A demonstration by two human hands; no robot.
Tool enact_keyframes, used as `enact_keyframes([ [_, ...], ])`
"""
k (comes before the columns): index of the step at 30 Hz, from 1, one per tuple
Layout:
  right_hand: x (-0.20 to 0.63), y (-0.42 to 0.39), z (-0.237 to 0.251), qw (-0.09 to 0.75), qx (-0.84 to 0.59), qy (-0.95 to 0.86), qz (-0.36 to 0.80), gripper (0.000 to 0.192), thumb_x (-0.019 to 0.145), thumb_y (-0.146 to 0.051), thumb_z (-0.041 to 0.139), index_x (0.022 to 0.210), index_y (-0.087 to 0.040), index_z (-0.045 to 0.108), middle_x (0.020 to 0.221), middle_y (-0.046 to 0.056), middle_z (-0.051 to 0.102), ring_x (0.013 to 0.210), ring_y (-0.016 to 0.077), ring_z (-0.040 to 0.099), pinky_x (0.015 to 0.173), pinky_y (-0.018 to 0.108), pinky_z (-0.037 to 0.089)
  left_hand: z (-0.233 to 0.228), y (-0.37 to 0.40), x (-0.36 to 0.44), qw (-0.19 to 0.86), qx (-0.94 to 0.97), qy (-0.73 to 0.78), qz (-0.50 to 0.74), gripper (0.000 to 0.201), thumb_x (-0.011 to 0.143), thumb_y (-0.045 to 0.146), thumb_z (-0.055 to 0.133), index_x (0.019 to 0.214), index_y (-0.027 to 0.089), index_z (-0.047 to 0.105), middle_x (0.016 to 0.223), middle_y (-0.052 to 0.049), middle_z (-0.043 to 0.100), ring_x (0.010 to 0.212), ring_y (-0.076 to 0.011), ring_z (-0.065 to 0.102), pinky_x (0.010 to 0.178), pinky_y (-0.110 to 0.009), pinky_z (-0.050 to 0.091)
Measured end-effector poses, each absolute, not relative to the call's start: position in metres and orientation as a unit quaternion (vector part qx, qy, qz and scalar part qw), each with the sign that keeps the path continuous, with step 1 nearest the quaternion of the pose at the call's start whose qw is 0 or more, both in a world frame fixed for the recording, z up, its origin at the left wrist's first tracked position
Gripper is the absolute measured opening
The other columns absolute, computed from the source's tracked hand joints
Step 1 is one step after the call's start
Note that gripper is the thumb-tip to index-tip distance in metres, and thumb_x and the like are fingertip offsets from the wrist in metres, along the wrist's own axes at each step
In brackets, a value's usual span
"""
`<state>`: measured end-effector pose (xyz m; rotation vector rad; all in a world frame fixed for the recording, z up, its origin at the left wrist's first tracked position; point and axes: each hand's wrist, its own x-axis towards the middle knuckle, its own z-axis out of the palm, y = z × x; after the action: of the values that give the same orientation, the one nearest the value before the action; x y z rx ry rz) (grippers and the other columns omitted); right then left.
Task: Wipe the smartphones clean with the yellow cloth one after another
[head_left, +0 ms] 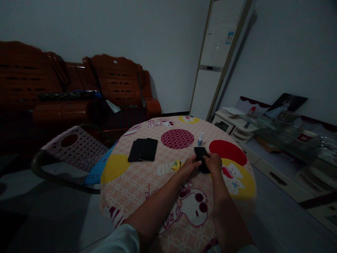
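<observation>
A black smartphone (201, 152) lies between my two hands, over the right part of the round table. My left hand (190, 166) grips its left edge, thumb on the face. From the other side my right hand (214, 162) is closed on the phone's right edge, its thumb also over the face. Just beyond the phone stands a small white bottle (200, 140) with a blue label. A crumpled yellow piece (177, 165), perhaps a cloth or wrapper, rests left of my left hand. Farther left, black flat devices (149, 149) like phones or tablets lie overlapping.
The table wears a pink patterned tablecloth (137, 189). A woven chair (76, 147) stands at its left, with wooden sofas (116, 80) behind. At the back is a tall white cabinet-like unit (214, 49). A low stand with a cluttered glass top (284, 130) runs along the right.
</observation>
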<state>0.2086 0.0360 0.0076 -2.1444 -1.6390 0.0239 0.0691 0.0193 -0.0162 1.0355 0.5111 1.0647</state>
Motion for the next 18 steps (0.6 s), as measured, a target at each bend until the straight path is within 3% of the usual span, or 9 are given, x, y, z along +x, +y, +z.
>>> enact_keyframes([
  [6, 0.197, 0.031, 0.007, 0.280, -0.758, -0.589, -0.033, 0.034, 0.083, -0.030, 0.051, 0.108, -0.016, 0.068, 0.093, 0.013, 0.071, 0.086, 0.0231, 0.064, 0.072, 0.029, 0.043, -0.005, 0.027, 0.063, 0.655, 0.473, 0.262, 0.528, 0.049, 0.066, 0.024, 0.072, 0.113, 0.015, 0.064, 0.120, -0.012, 0.062, 0.115, -0.0268, 0.053, 0.100, -0.038, 0.036],
  [10, 0.170, 0.026, 0.007, 0.355, -0.674, -0.646, -0.047, 0.036, 0.088, -0.030, 0.044, 0.112, -0.012, 0.065, 0.099, 0.014, 0.069, 0.090, 0.0221, 0.062, 0.077, 0.028, 0.043, 0.010, 0.043, 0.017, 0.465, 0.507, 0.388, 0.613, 0.039, 0.068, 0.021, 0.070, 0.107, 0.018, 0.067, 0.120, -0.011, 0.062, 0.115, -0.0281, 0.053, 0.100, -0.043, 0.037],
  [13, 0.144, 0.020, 0.001, 0.299, -0.615, -0.729, 0.039, 0.032, 0.090, -0.034, 0.046, 0.103, -0.015, 0.068, 0.087, 0.009, 0.071, 0.079, 0.0183, 0.064, 0.073, 0.025, 0.043, 0.012, 0.051, -0.038, 0.247, 0.522, 0.530, 0.621, 0.041, 0.068, 0.014, 0.066, 0.108, 0.018, 0.065, 0.123, -0.012, 0.060, 0.122, -0.0294, 0.047, 0.107, -0.046, 0.029],
  [15, 0.130, 0.014, -0.004, 0.245, -0.600, -0.761, 0.038, 0.034, 0.089, -0.040, 0.051, 0.103, -0.015, 0.067, 0.087, 0.010, 0.070, 0.080, 0.0196, 0.064, 0.074, 0.026, 0.043, 0.009, 0.052, -0.073, 0.132, 0.507, 0.634, 0.569, 0.048, 0.068, 0.013, 0.064, 0.116, 0.012, 0.061, 0.131, -0.017, 0.052, 0.132, -0.0324, 0.035, 0.110, -0.046, 0.022],
  [18, 0.113, 0.003, -0.007, 0.206, -0.590, -0.781, 0.004, 0.040, 0.088, -0.047, 0.052, 0.108, -0.014, 0.063, 0.094, 0.012, 0.068, 0.087, 0.0214, 0.063, 0.076, 0.028, 0.042, 0.002, 0.050, -0.106, 0.049, 0.480, 0.744, 0.462, 0.060, 0.071, 0.018, 0.064, 0.128, 0.005, 0.049, 0.135, -0.026, 0.044, 0.133, -0.0372, 0.031, 0.108, -0.050, 0.020],
])
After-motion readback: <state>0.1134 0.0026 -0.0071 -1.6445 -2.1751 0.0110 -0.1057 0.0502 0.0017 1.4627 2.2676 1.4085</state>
